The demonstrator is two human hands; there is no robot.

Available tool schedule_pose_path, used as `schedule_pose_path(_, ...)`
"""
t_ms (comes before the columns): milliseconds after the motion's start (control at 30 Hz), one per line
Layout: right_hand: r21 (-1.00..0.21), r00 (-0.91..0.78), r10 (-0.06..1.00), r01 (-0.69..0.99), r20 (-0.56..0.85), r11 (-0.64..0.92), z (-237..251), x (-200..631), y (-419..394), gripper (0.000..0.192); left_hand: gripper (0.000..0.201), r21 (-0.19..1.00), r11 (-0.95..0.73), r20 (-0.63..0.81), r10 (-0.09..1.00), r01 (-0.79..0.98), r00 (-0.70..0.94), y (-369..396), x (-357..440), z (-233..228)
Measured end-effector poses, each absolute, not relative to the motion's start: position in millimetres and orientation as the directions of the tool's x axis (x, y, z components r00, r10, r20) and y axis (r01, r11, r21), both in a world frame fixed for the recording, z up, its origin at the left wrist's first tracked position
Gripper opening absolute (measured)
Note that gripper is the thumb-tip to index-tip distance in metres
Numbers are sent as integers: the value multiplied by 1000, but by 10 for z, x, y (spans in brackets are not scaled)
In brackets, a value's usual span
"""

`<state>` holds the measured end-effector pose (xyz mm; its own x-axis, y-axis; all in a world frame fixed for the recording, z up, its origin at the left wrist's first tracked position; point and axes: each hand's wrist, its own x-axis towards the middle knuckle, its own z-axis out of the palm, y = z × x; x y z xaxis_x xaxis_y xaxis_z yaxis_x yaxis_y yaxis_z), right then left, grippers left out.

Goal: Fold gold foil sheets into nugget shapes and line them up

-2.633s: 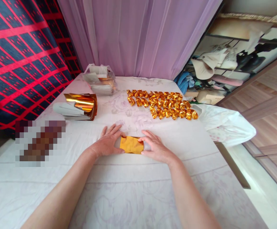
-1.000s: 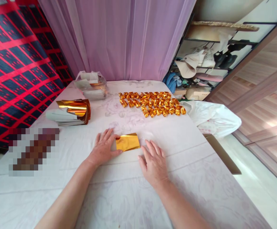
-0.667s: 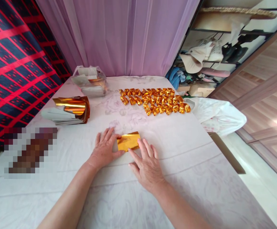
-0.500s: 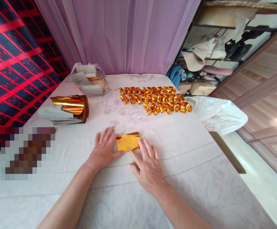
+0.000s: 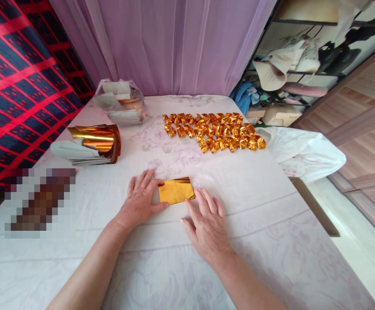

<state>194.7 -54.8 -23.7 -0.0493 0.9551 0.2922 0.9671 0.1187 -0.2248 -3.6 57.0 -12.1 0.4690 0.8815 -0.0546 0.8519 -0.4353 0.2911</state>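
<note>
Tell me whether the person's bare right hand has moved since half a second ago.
Yes: against the lilac floral print on the white tablecloth, the right hand has shifted rightward, along the near edge of the shiny gold rectangular paper.

At the middle of the table, the left hand partly covers the left end of a gold foil sheet, while both forearms run off the bottom edge of the view. On the table's left, a brown patch is pixelated beyond recognition; farther back, the contents of a cloudy plastic bag are unclear. Right of the table, shelving is cut off above, and print on a carton is too small to read.
</note>
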Motion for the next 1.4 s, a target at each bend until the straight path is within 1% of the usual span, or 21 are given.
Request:
schedule_pose_path(233, -221, -34, 959, 970, 282, 100, -240, 1986, -556, 42, 53, 289, -433, -71, 880, 854, 470, 570, -33, -108)
schedule_pose_path(700, -205, -4, 960, 977, 279, 64, -240, 2062, -556, 42, 52, 306, -443, -38, 879, 842, 476, 578, -44, -134)
schedule_pose_path(900, -194, -46, 955, 975, 293, 107, -238, 2043, -553, 45, 54, 294, -431, -63, 882, 853, 467, 573, -26, -109)
schedule_pose_path(1033, -221, -93, 949, 961, 303, 165, -207, 1962, -538, 46, 55, 295, -424, -73, 884, 856, 462, 570, -18, -99)
schedule_pose_path(1133, -237, -137, 950, 949, 280, 206, -190, 1890, -524, 46, 55, 295, -426, -58, 886, 855, 461, 567, -19, -105)
schedule_pose_path(1233, -236, -172, 954, 944, 247, 231, -187, 1847, -514, 51, 55, 300, -439, -35, 882, 847, 469, 564, -24, -117)
schedule_pose_path(1400, -247, -173, 958, 942, 227, 228, -199, 1834, -505, 50, 54, 298, -439, -32, 883, 848, 468, 564, -31, -131)
